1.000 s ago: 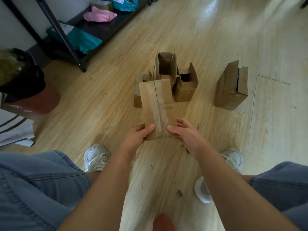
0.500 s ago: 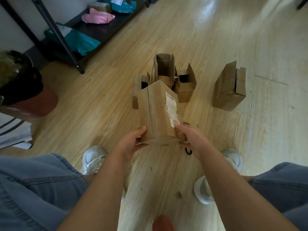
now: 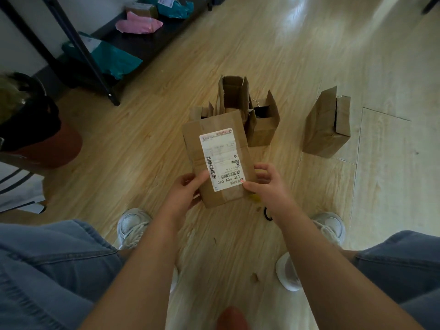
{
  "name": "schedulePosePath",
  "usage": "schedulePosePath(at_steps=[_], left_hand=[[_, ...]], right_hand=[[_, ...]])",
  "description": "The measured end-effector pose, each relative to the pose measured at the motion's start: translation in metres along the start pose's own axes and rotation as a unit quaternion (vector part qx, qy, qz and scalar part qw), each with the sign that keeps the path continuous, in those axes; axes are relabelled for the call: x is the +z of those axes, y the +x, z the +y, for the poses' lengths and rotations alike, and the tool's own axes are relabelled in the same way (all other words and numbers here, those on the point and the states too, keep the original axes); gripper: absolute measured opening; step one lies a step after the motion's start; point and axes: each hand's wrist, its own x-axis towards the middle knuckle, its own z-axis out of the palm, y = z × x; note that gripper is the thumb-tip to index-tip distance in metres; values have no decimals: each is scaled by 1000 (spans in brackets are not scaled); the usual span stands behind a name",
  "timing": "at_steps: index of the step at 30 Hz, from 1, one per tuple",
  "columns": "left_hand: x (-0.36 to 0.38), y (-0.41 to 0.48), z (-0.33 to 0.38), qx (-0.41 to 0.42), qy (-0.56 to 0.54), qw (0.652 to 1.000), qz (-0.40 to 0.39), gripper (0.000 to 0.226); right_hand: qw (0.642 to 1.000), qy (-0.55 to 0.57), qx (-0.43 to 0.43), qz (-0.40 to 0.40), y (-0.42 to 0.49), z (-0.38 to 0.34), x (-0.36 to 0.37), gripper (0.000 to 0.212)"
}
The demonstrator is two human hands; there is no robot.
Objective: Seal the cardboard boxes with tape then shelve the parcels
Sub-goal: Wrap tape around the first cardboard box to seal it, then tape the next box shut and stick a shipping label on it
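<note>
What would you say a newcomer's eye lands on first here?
The box at centre, gripped by the left hand and right hand, its white label facing up. Behind it stand open boxes, with a lone box off to the right. A teal bag and pink bag lie on the shelf, upper left.

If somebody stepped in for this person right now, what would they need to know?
Left hand grips the labelled box at its lower left; right hand pinches its lower right corner. Tape runs along the box's label face, so it looks sealed. Open boxes stand on the floor behind it, another box to their right. To do: tape those, then shelve all on the black shelf.
</note>
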Motion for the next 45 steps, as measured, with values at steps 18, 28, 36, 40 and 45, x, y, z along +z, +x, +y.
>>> schedulePosePath(at_steps=[18, 28, 36, 40, 45], left_hand=[[10, 5, -5, -7, -28, 1000, -8, 36], [84, 19, -3, 60, 116, 991, -15, 43], [169, 43, -10, 68, 276, 952, -112, 36], [210, 60, -14, 56, 331, 931, -146, 36], [252, 83, -24, 24, 371, 907, -199, 46]], right_hand=[[998, 59, 2, -30, -6, -10, -13, 63], [981, 137, 39, 131, 5, -2, -39, 50], [937, 183, 99, 281, 17, 29, -98, 58], [911, 198, 125, 340, 32, 38, -124, 55], [890, 204, 163, 374, 52, 56, -160, 53]])
